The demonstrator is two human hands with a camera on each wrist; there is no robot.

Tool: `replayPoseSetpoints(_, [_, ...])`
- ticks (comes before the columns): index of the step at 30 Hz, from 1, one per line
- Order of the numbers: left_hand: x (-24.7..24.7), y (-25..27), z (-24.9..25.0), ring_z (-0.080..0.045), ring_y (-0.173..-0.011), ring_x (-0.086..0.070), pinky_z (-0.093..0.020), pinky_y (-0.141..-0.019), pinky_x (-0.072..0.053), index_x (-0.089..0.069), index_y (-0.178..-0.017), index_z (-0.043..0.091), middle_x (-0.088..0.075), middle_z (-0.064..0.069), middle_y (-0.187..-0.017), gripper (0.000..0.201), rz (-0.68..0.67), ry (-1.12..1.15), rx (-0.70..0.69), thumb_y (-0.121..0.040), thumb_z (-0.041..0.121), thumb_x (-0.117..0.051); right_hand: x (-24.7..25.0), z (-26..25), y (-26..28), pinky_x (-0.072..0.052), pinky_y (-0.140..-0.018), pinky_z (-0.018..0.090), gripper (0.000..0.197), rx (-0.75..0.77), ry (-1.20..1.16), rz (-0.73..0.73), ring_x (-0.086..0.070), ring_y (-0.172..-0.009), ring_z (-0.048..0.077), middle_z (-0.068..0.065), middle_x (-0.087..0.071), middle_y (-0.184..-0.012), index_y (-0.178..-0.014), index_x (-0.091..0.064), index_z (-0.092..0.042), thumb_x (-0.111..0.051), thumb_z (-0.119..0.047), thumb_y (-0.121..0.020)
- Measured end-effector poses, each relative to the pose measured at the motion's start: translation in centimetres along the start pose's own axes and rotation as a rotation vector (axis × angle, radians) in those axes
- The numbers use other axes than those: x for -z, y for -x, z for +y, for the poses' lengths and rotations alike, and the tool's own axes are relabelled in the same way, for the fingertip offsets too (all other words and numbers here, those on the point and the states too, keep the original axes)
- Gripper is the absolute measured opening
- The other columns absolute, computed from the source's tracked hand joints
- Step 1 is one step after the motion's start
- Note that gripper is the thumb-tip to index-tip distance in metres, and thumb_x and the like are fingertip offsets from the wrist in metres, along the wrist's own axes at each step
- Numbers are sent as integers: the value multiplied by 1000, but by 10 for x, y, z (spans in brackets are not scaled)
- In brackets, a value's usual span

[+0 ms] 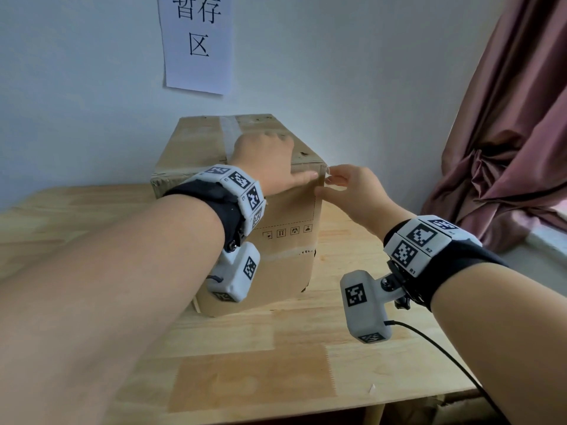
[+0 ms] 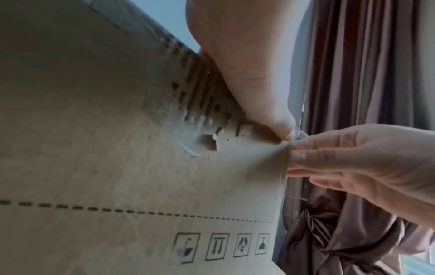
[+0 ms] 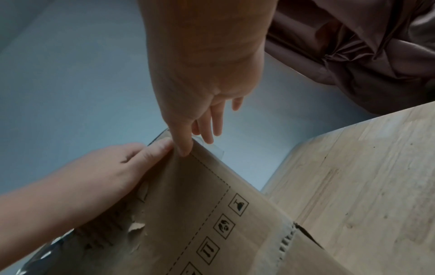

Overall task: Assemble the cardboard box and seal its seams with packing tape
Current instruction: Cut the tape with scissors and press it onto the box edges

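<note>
Fingers (image 1: 333,179) of the right hand (image 1: 352,191) pinch the loose end of clear tape (image 2: 300,133) at the box (image 1: 285,216)'s near right top corner. The left hand (image 1: 267,161) lies flat and open on the box top, thumb along the front edge, its tip almost meeting the right fingertips. The box stands closed on the tabletop (image 1: 276,363), against the wall. The strip runs along that front top edge, so the overhang looks due to fold down round the corner onto the right side, and the right hand is the nearer.
</note>
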State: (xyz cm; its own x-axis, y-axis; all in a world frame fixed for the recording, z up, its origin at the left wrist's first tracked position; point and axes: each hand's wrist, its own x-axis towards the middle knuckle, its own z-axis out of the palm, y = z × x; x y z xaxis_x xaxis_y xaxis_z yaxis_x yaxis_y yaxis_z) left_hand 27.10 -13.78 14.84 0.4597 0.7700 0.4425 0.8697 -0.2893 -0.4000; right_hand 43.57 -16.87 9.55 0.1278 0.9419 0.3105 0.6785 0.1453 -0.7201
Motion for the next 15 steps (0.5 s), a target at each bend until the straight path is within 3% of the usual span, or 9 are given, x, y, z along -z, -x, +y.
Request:
replayPoseSetpoints(3, [-2, -5, 0, -26, -83, -56, -29, -56, -32, -55, -112, 14, -58, -11, -103, 80, -18, -10, -32, -81, 79, -19, -2, 0, 2, -46, -98, 31, 47, 13, -44, 28, -61, -108, 13, 4, -67, -116, -125, -60, -8, -72, -25, -83])
replayPoseSetpoints(6, [-7, -10, 1, -29, -103, -54, -33, -72, -35, -63, -107, 13, -54, -11, -116, 79, -43, 106, -46, -83, 76, -22, -2, -3, 5, -48, -93, 27, 36, 51, -51, 75, -63, -103, 14, 5, -68, -110, -118, -65, -7, -70, -20, -84])
replayPoseSetpoints(10, [-9, -15, 1, -26, -113, -51, -36, -83, -43, -57, -121, 14, -51, -5, -125, 71, -98, 363, -26, -84, 71, -36, -2, -5, 4, -51, -92, 34, 26, 58, -22, 129, -65, -98, 15, 4, -71, -103, -106, -71, -10, -69, -24, -85])
replayPoseSetpoints(15, [-6, -20, 6, -25, -118, -46, -35, -81, -40, -54, -122, 20, -50, -5, -124, 66, -95, 341, -3, -83, 71, -39, -1, 0, 5, -54, -79, 43, 23, 92, 176, 182, -66, -88, 33, 15, -72, -89, -87, -74, -3, -60, -21, -88])
